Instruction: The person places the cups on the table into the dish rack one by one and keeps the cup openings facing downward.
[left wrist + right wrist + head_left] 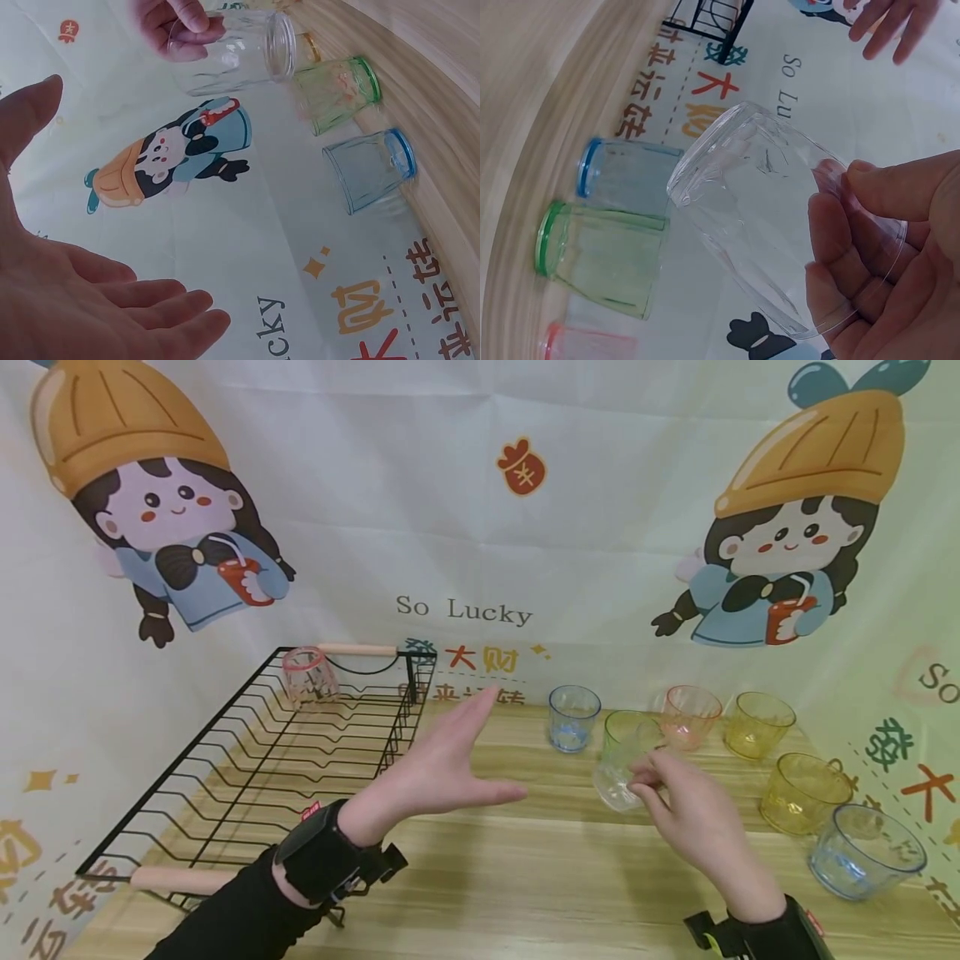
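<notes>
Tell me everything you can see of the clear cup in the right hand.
The clear cup is colourless and see-through, glass or plastic, I can't tell which. It has faintly faceted sides, a thin rim and a thicker, ridged base. No contents are visible. The right hand pinches it at the rim end; I see nothing else clearly touching it. It is tilted, base angled downward, and seems to be held above the table, in front of the green cup in the head view.

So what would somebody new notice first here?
Probably the big orange-hatted cartoon high at left and its twin high at right. Next, the clear glass in the right grip, in front of the green glass. Then the black rack at left, a pink glass in its far corner.
</notes>
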The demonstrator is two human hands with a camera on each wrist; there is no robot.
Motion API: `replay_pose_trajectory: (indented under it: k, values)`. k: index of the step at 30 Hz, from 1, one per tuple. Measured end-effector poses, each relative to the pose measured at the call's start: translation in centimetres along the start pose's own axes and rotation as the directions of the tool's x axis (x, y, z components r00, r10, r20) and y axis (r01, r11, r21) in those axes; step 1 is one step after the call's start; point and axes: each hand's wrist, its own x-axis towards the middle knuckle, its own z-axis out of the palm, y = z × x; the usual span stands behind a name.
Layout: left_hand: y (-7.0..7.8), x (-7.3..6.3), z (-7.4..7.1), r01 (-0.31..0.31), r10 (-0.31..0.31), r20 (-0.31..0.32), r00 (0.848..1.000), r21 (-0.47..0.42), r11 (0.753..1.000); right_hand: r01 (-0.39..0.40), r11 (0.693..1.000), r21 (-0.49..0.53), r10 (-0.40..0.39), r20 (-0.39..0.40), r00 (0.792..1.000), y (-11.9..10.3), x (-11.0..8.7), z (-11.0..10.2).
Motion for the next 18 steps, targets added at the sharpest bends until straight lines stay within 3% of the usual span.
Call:
replay_pose_trajectory:
  k: [18]
  values:
    - [0.3, 0.3, 0.4, 0.023, -0.025, -0.053, 0.998, -0.042, 0.999, 0.045, 0.991, 0.125, -0.033, -0.096, 0.995, -1.2, 1.1, 0.8]
